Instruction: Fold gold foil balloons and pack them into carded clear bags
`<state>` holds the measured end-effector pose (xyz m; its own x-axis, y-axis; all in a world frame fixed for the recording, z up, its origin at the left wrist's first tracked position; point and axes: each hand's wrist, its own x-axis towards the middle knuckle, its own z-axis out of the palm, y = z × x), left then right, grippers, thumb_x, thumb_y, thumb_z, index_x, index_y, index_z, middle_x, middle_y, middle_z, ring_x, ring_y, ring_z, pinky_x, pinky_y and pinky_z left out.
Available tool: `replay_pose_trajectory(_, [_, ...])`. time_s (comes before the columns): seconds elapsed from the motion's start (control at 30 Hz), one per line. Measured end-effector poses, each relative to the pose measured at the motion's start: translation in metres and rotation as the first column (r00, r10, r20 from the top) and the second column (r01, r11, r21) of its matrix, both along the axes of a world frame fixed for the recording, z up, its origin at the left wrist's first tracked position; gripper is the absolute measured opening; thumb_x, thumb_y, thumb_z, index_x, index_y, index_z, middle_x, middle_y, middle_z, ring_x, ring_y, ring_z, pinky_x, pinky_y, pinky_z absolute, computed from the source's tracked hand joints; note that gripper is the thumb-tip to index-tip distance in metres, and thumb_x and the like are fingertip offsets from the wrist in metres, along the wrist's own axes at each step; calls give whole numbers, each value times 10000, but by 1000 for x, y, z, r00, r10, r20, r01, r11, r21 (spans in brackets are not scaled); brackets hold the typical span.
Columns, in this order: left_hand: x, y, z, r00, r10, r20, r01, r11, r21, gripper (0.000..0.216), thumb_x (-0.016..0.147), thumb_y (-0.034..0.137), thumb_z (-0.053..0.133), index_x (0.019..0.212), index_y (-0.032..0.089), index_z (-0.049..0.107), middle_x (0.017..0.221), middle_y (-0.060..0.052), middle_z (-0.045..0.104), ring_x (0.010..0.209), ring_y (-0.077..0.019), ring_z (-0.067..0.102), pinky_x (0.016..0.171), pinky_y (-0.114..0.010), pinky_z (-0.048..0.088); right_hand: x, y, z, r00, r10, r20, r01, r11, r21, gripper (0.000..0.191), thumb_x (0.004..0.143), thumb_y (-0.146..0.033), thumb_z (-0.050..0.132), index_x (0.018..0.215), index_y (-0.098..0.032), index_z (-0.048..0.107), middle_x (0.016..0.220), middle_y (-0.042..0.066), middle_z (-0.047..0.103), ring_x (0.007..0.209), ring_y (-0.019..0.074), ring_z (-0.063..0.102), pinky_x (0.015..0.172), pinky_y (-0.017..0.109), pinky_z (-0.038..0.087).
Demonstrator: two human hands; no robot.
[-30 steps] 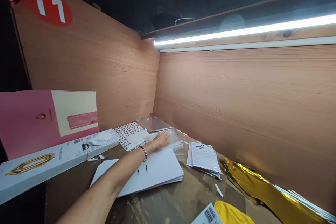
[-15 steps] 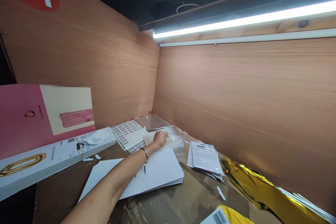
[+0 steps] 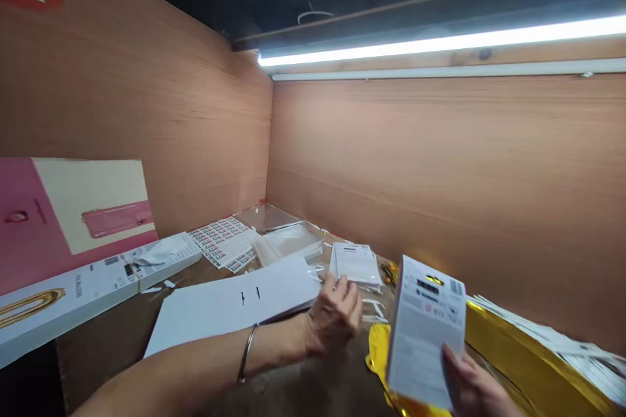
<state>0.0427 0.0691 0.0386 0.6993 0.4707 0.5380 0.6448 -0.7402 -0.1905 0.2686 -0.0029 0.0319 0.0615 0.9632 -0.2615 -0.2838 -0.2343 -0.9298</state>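
Observation:
My left hand (image 3: pixel 335 316) hovers over the brown table with its fingers curled, just right of the stack of white sheets (image 3: pixel 229 303). Faint glints of clear plastic show by its fingers; I cannot tell whether it holds a sleeve. At the bottom right, my right hand (image 3: pixel 469 391) grips a white printed leaflet (image 3: pixel 425 332) upright, with a gold foil piece (image 3: pixel 379 348) behind and under it. A pile of clear plastic sleeves (image 3: pixel 288 241) lies in the far corner.
Sticker sheets (image 3: pixel 220 241) lie beside the sleeves, and a small stack of leaflets (image 3: pixel 356 264) sits behind my left hand. A long white box (image 3: pixel 92 280) and a pink box (image 3: pixel 59 215) stand at left. Gold foil and papers (image 3: pixel 538 355) line the right wall.
My left hand has pulled back from the clear sleeves in the corner toward me. My right hand has come into view lifting the leaflet with the gold foil. The view has swung right.

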Motion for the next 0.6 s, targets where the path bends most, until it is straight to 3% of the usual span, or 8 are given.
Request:
replay_pose_trajectory(0.1, [24,-53,-23,989,-137,58,138,990,-10,316,811,125,304,991,69,558,1027,-221,568,1037,-371,466,780,-604,326,1,4,0,974,-119,-194,112,993,-49,370,565,-307,708,879,-158,583,865,59,677,910,266,592,795,394,507])
replay_pose_trajectory(0.17, [26,-73,-24,970,-174,171,192,977,-92,298,842,222,345,1037,112,541,1033,-177,586,1065,-353,458,814,-603,323,8,3,-2,961,-181,-208,168,983,-78,320,566,-251,708,847,-146,596,815,54,688,897,259,599,802,391,507])
replay_pose_trajectory(0.23, [18,-75,-14,925,-137,354,217,957,-195,405,803,391,454,1128,152,485,1103,-143,562,1120,-328,418,876,-570,315,20,-1,-4,960,-202,-195,188,978,-87,291,564,-232,711,822,-140,613,794,57,691,884,256,604,799,385,509])
replay_pose_trajectory(0.3, [8,-64,0,819,24,573,216,913,-347,571,728,469,540,1194,160,425,1198,-141,494,1150,-298,392,913,-493,334,31,-6,-2,968,-175,-180,165,984,-73,278,568,-228,712,818,-139,630,810,67,691,871,252,607,789,372,513])
replay_pose_trajectory(0.37, [4,-48,9,678,265,686,301,751,-588,653,674,460,604,1211,147,403,1230,-156,454,1121,-279,423,876,-419,386,38,-9,5,978,-127,-165,123,992,-39,257,579,-218,706,816,-140,644,833,76,688,852,246,613,767,351,519])
replay_pose_trajectory(0.43, [7,-36,7,616,441,653,481,446,-755,667,629,433,649,1178,124,431,1194,-167,474,1047,-264,483,788,-353,434,38,-10,16,986,-71,-149,72,997,-2,235,595,-212,696,814,-140,653,847,84,686,821,240,622,729,331,526])
replay_pose_trajectory(0.5, [17,-31,-2,596,509,621,629,184,-755,624,586,379,689,1114,115,486,1123,-153,520,954,-229,535,707,-289,445,34,-10,28,992,-12,-127,14,1000,14,228,603,-210,691,816,-135,658,837,90,686,778,232,631,689,315,531])
replay_pose_trajectory(0.6, [30,-35,-20,558,519,648,771,-36,-635,457,579,333,685,955,94,583,927,-120,609,793,-187,584,618,-247,438,25,-9,44,994,70,-88,-68,997,28,220,611,-216,688,810,-126,662,801,93,687,733,217,635,665,297,525])
